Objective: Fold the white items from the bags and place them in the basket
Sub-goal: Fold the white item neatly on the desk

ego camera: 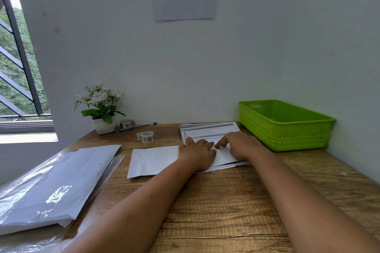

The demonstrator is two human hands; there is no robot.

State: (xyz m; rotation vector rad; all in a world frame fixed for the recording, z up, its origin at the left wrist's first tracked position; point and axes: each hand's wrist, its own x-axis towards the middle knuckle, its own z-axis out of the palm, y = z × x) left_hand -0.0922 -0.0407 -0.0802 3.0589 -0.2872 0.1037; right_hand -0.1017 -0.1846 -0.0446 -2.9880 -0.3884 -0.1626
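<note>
— Where are your hands?

— Your left hand (197,151) and right hand (239,145) lie palm-down, fingers spread, pressing a white sheet (156,160) flat on the wooden desk (226,201), gripping nothing.

— And the rest?

— The green basket (287,127) sits just right of your right hand; clear bags of white items (55,187) lie at your left.

white sheet (154,160): flat on table, mid-fold | bags (51,187): stacked left | green basket (287,129): right, empty
</note>
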